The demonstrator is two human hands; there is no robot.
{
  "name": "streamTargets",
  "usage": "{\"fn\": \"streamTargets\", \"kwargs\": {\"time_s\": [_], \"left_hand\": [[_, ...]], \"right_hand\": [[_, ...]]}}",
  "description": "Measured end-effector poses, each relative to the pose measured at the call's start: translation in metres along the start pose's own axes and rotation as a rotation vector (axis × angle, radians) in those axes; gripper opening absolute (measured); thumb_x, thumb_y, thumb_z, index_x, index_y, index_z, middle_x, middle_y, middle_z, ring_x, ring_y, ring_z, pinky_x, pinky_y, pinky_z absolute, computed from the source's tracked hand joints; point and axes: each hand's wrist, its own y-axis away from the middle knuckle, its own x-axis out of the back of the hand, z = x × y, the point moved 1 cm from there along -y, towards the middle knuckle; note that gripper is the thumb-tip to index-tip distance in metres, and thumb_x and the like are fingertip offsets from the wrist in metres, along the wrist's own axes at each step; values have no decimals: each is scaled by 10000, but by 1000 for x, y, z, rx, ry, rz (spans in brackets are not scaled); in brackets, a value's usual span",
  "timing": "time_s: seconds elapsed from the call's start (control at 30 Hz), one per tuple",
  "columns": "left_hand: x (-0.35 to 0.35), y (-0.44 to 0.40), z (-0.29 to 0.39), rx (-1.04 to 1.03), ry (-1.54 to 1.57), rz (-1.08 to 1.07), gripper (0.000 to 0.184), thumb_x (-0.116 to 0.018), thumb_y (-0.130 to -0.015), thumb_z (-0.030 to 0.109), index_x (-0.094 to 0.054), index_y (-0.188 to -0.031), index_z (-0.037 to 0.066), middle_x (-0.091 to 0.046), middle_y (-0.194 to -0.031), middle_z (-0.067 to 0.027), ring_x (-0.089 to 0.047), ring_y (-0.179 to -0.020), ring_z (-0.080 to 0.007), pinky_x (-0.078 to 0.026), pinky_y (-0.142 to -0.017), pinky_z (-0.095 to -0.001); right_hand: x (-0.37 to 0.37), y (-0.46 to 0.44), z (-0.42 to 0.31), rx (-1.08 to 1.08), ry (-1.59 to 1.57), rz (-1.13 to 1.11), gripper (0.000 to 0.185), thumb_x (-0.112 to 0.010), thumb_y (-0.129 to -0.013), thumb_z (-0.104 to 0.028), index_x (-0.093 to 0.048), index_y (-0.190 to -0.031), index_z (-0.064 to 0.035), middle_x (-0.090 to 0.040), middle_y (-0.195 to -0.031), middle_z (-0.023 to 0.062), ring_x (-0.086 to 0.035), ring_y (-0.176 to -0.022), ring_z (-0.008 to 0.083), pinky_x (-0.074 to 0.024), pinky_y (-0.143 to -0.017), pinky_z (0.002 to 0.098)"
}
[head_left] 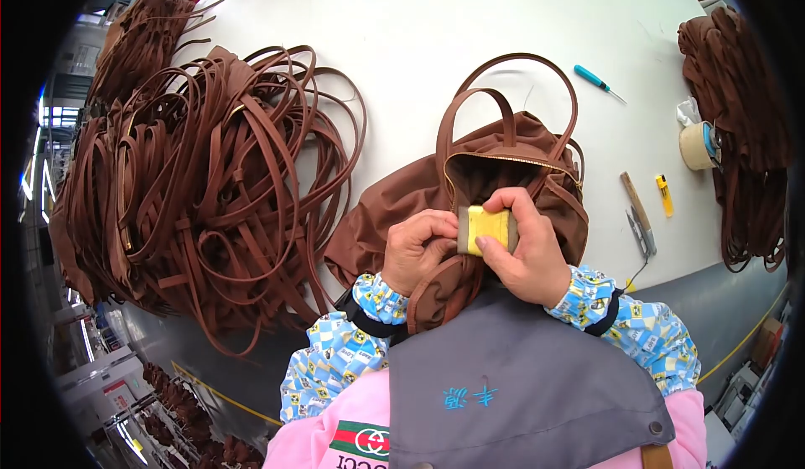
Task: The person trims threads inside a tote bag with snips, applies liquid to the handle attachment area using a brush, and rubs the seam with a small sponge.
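Note:
A brown handbag [402, 185] with two looped handles lies on the table in front of me, its gold zipper open. Over its mouth, my right hand [530, 247] grips a small block [489, 227], yellow in the middle with grey-brown ends, between thumb and fingers. My left hand [421, 249] is closed on the edge of the bag, right beside the block's left end. Its fingertips are partly hidden, so whether they also touch the block I cannot tell. A brown flap of the bag hangs below the left hand, against my grey apron [520, 385].
A large heap of brown bags and straps [226, 175] covers the left side of the white table [402, 24]. To the right lie a teal-handled awl [594, 76], a yellow cutter [664, 195], thread snips [641, 232], a wooden-handled tool [636, 200] and a tape roll [696, 146]. More brown pieces [738, 91] hang at far right.

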Motion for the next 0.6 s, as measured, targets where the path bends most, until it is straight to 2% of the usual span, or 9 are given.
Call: {"fn": "streamTargets", "kwargs": {"time_s": [0.07,0.1,0.2,0.27,0.37,0.43,0.6], "left_hand": [[-1,0,-1,-1,-6,-1,127,-633,-675,-67,-590,-779,-8,-615,-824,-103,-603,-732,-187,-475,-665,-261],[-2,-1,0,-16,-9,-3,124,-635,-676,-62,-589,-777,-7,-614,-822,-103,-602,-729,-188,-475,-663,-262],[-1,-2,1,-22,-12,-1,117,-636,-680,-54,-587,-775,-6,-613,-820,-103,-601,-730,-189,-475,-665,-264],[-1,-2,0,-9,-8,2,114,-634,-682,-51,-587,-776,-5,-613,-821,-103,-600,-734,-189,-475,-668,-266],[-2,-3,-1,17,11,-1,109,-628,-687,-50,-587,-778,-5,-613,-825,-101,-600,-750,-192,-474,-676,-269],[-2,-3,-3,5,21,-5,110,-621,-690,-52,-588,-786,-8,-612,-829,-101,-601,-760,-196,-475,-683,-273],[-3,-5,1,4,7,4,102,-609,-697,-59,-591,-787,-16,-613,-813,-104,-602,-746,-201,-477,-672,-269]], "right_hand": [[1,-6,-1,53,178,140,312,-578,-741,-50,-417,-1007,-36,-561,-747,131,-583,-573,300,-444,-512,320],[2,-10,1,61,170,185,317,-576,-736,-42,-417,-1010,-35,-563,-731,134,-578,-543,316,-440,-486,348],[3,-9,-4,46,165,177,327,-584,-728,-39,-415,-1008,-35,-563,-736,135,-584,-569,321,-448,-496,346],[5,-9,-7,118,184,190,342,-588,-724,-35,-407,-1014,-34,-562,-735,132,-592,-588,308,-456,-507,334],[13,-7,-15,42,197,144,332,-597,-704,-26,-427,-988,-37,-567,-744,128,-598,-610,299,-468,-530,328],[17,-6,-18,148,360,43,286,-605,-679,-12,-480,-936,-33,-581,-768,123,-603,-634,288,-477,-549,323],[14,-3,-27,202,320,41,229,-603,-660,17,-558,-882,-19,-595,-803,119,-608,-668,265,-487,-567,302]]}}
